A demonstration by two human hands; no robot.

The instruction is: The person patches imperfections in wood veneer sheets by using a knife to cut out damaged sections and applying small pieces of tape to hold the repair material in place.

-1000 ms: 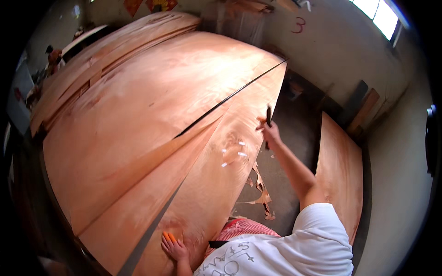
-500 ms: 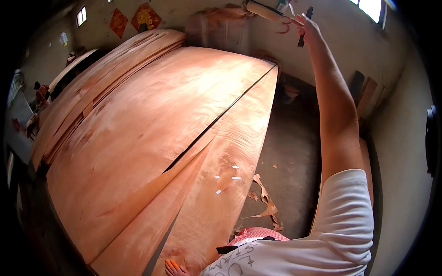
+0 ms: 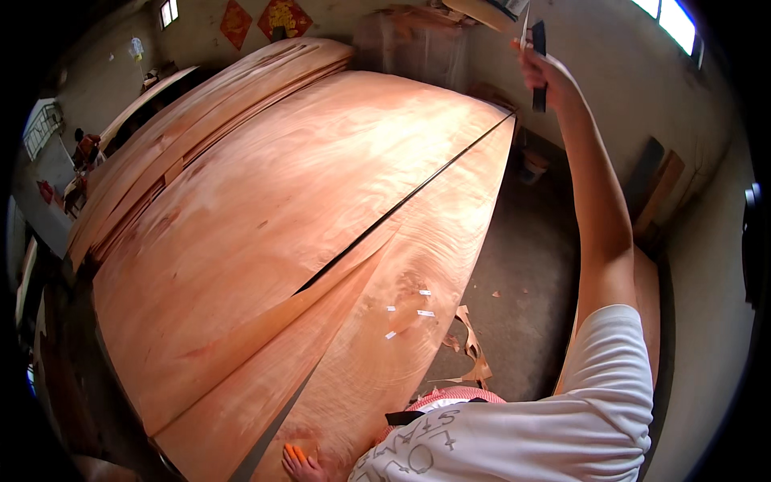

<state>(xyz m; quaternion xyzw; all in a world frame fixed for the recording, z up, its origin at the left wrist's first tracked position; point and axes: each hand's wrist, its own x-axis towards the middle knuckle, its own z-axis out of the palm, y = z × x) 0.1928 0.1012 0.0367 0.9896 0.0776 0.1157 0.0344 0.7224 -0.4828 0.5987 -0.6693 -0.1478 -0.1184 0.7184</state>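
Note:
Large sheets of reddish wood veneer point(image 3: 241, 233) lie stacked before me, with a long dark gap point(image 3: 409, 197) between two of them. One narrow strip of veneer point(image 3: 337, 285) bulges upward along the near end of that gap. My left hand point(image 3: 307, 466), orange coverings on some fingers, lies flat on the near veneer at the bottom edge. Stretched far to the upper right, my right hand point(image 3: 552, 79) is closed around a dark flat bar point(image 3: 539, 68). A thin pale piece point(image 3: 524, 28) sticks up beside that hand; its kind is unclear.
Small white tape pieces point(image 3: 425, 313) sit on the right-hand veneer. Torn veneer scraps point(image 3: 475, 353) lie on the floor at right. A taller veneer stack point(image 3: 217, 120) stands at left. Boards point(image 3: 660, 189) lean by the right wall. Another person point(image 3: 86, 149) is far left.
The view has turned a little, so the scene sits farther right. My right hand has drawn slightly back toward me with the dark bar. My left hand stays on the veneer.

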